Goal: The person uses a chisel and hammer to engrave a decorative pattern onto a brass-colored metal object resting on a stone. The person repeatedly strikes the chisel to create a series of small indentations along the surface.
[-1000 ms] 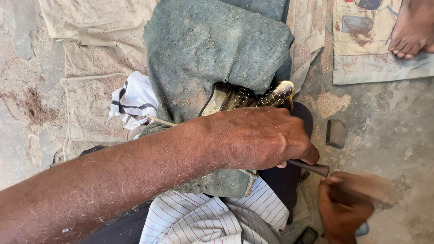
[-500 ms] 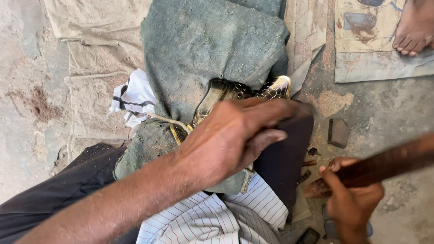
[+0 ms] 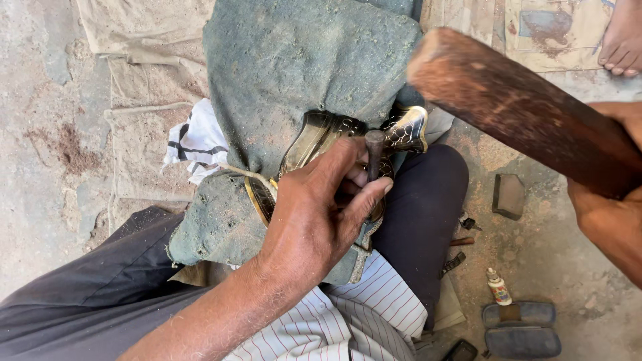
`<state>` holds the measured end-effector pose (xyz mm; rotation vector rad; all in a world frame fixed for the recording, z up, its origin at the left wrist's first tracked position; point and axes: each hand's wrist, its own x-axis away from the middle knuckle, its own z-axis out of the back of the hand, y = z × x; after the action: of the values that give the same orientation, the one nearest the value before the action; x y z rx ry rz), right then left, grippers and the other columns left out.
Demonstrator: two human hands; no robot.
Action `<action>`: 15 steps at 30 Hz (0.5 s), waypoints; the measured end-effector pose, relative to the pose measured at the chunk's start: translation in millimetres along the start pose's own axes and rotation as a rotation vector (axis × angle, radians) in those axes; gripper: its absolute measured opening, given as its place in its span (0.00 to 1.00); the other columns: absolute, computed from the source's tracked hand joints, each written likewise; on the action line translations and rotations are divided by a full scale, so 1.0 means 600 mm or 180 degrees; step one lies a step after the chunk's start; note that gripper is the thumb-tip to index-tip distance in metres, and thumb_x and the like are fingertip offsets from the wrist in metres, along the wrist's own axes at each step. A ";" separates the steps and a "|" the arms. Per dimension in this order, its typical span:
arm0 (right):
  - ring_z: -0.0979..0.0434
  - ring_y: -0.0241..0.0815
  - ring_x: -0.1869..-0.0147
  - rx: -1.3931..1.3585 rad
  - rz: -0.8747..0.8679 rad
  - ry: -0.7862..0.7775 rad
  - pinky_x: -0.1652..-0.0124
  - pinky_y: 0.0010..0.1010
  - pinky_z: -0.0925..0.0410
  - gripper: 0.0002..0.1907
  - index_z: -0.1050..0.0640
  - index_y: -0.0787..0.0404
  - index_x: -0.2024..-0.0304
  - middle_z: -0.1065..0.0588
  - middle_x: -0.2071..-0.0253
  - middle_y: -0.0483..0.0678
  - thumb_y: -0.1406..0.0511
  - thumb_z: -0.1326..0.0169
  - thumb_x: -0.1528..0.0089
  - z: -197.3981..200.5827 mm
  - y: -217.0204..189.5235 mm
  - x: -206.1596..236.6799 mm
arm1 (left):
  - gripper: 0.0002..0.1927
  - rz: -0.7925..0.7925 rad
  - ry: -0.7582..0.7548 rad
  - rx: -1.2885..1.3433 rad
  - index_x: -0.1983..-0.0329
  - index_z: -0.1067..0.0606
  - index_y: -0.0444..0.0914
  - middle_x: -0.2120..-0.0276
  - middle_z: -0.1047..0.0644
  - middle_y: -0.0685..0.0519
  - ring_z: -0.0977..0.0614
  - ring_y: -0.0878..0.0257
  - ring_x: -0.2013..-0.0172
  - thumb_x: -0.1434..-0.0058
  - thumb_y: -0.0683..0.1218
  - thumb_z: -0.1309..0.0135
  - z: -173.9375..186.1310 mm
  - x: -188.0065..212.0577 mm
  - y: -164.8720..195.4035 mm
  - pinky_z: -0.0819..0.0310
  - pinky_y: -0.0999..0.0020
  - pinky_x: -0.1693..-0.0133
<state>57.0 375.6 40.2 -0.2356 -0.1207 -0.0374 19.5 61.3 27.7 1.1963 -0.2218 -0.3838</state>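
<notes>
Head view, looking straight down onto a lap. Left hand (image 3: 314, 220) at centre, fingers closed around a short metal punch (image 3: 373, 155), held upright with its tip on an engraved brass piece (image 3: 321, 144). Brass piece bedded on a grey-green padded cloth (image 3: 294, 67) across the knees, toward 12 o'clock from that hand. Right hand (image 3: 612, 214) at 3 o'clock, wrapped around a wooden mallet (image 3: 521, 110), raised and blurred toward 1 o'clock above the punch head. Small dark block (image 3: 508, 196) on the concrete floor (image 3: 555, 254) at 4 o'clock, a little tube (image 3: 497, 287) and a dark pad (image 3: 520, 327) at 5 o'clock, another person's bare foot (image 3: 622, 40) at 1 o'clock. Best done, by the look of it, with the punch kept plumb, fingertips clear of the struck end, mallet face landing square on the head, brass pressed firmly into the padding against skidding.
</notes>
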 end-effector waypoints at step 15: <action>0.27 0.47 0.76 -0.1526 -0.0458 -0.1129 0.74 0.37 0.27 0.23 0.32 0.63 0.35 0.29 0.72 0.55 0.76 0.45 0.32 -0.102 0.211 -0.091 | 0.18 -0.0517 -0.0298 -0.0536 0.45 0.28 0.34 0.62 0.19 0.44 0.15 0.54 0.64 0.34 0.45 0.39 -0.010 -0.032 -0.004 0.17 0.58 0.65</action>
<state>16.6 485.5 -55.0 -0.7123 -0.4839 -0.1686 3.8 73.5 23.7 1.0343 -0.1700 -0.5901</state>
